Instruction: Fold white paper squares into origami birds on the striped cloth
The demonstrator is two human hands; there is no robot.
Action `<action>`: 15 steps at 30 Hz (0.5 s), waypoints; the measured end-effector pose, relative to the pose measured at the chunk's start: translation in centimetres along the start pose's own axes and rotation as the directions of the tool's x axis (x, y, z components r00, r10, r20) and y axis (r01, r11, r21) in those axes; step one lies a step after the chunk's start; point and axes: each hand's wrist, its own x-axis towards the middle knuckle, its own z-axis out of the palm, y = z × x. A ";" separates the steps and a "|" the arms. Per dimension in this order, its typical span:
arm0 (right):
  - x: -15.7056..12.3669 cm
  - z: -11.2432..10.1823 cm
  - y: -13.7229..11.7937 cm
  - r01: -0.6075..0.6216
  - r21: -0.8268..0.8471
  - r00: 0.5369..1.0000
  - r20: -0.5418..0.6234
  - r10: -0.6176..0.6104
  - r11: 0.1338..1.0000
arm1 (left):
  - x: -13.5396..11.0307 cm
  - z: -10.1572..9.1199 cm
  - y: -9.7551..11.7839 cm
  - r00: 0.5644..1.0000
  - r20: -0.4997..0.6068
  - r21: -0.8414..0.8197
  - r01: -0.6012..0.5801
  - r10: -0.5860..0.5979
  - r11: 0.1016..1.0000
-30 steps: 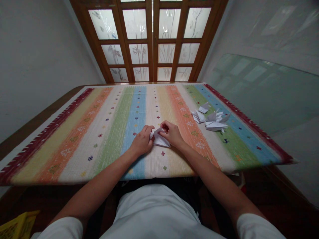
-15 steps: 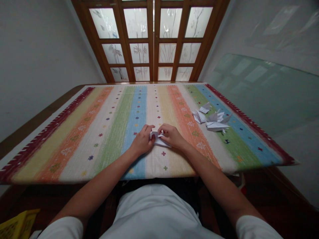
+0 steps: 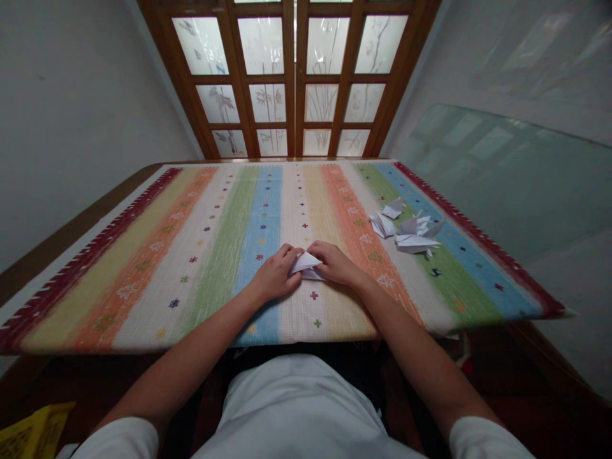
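Observation:
A partly folded sheet of white paper (image 3: 306, 261) sits between my hands over the striped tablecloth (image 3: 210, 255), near its front edge. One pointed flap of it faces up, and a lower layer shows beneath. My left hand (image 3: 278, 273) pinches the paper's left side, thumb below and fingers curled over the top. On the other side my right hand (image 3: 335, 262) has its fingers closed on the right edge. The fingertips partly hide the far edge of the paper. Several folded paper cranes (image 3: 415, 234) lie grouped to the right, apart from my hands.
Wooden doors with glass panes (image 3: 261, 46) stand beyond the table's far edge. A pale glass panel (image 3: 502, 172) leans along the right wall. At the lower left, below table height, is a yellow plastic crate (image 3: 38, 430).
A flap of the paper has come over into a flat white point facing up. Both hands have closed in around it. The group of folded paper cranes has not moved.

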 end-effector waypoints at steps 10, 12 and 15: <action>0.0 -0.6 1.0 -0.114 0.059 0.985 -0.123 0.121 0.992 | 0.0 -0.1 -0.1 0.994 0.105 0.089 -0.053 0.043 0.995; -0.1 -0.7 1.2 -0.129 0.046 0.986 -0.098 0.133 0.991 | 0.0 0.0 -0.1 0.993 0.117 0.119 -0.046 0.032 0.992; -0.4 -0.7 1.5 -0.095 -0.025 0.995 -0.029 0.094 0.995 | 0.0 0.1 -0.2 0.991 0.133 0.118 -0.048 0.032 0.992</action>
